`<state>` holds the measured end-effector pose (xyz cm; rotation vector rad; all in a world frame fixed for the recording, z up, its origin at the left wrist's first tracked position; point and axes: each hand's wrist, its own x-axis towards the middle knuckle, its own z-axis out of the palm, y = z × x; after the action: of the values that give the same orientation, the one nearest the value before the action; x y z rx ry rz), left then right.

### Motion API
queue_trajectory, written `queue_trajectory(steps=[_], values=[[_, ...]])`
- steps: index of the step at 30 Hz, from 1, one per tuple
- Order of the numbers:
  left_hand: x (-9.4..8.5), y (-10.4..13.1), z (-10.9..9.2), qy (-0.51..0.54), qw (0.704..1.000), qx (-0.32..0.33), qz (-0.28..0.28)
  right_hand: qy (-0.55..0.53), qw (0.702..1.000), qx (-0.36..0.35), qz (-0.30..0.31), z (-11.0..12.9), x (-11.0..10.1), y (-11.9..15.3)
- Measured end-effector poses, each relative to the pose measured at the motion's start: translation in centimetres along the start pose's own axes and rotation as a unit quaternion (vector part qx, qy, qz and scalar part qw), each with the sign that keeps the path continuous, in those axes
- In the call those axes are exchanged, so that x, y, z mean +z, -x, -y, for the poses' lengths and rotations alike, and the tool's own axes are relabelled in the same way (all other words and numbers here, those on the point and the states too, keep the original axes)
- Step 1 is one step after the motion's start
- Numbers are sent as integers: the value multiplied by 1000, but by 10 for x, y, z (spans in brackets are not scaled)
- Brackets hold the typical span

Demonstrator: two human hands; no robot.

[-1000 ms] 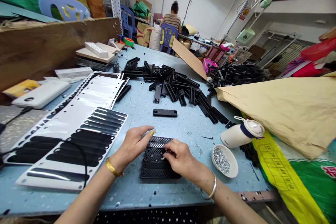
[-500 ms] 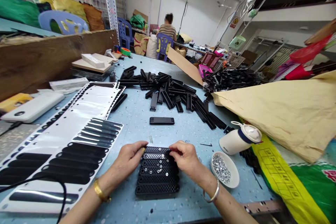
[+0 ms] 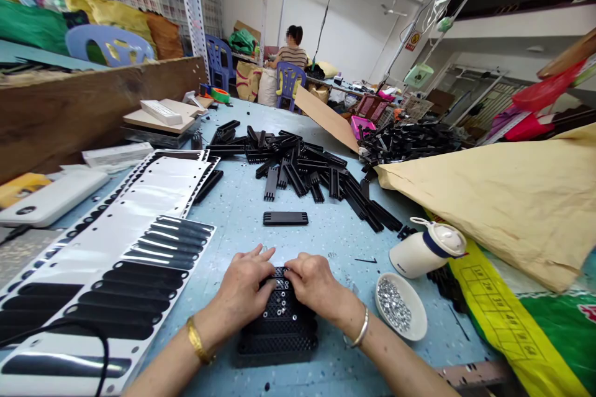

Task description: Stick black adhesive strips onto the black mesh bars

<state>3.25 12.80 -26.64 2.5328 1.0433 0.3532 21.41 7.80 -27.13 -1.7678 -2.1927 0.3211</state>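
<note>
Left hand: the left hand [image 3: 244,288] lies palm down on the far left part of the stack of black ribbed plastic strips [image 3: 278,330]; fingers bent over the top strip, pressing it rather than closed around it
Right hand: the right hand [image 3: 313,282] rests on the far right part of the same stack; fingertips curled onto the top strip, touching the left hand's fingertips; whether it pinches anything I cannot tell
Stack: flat on the blue table [image 3: 242,211], near its front edge, midway across; small silver screws show in its top rows
Bowl: a white bowl of screws [image 3: 401,306] sits just right of the right wrist
Bottle: a white bottle [image 3: 427,248] lies on its side beyond the bowl
Sticker sheets: sheets of black oval stickers [image 3: 116,273] cover the table's left side
Loose strips: one single black strip [image 3: 285,218] lies beyond the hands; a heap of black strips [image 3: 302,164] lies farther back
Person: a seated person [image 3: 292,49] is at the far end
</note>
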Motion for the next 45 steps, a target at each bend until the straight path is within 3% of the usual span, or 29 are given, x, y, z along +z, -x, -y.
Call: queue_trajectory(steps=[7,19,25,29,41,45], values=[[16,3,-5,-2,1000,19,1,5,999,33,-4,-6,-7,3],[20,-1,-2,29,999,23,-25,-69,993,93,-33,-22,0,14],[13,-2,13,42,998,-15,-50,-97,991,54,-76,-31,-1,28],[13,0,17,67,996,-2,-61,-97,992,48,-68,-31,2,29],[14,6,19,93,987,-58,-113,-106,992,33,-64,-28,1,29],[10,12,19,90,986,-30,-133,-90,991,51,-90,-30,5,31]])
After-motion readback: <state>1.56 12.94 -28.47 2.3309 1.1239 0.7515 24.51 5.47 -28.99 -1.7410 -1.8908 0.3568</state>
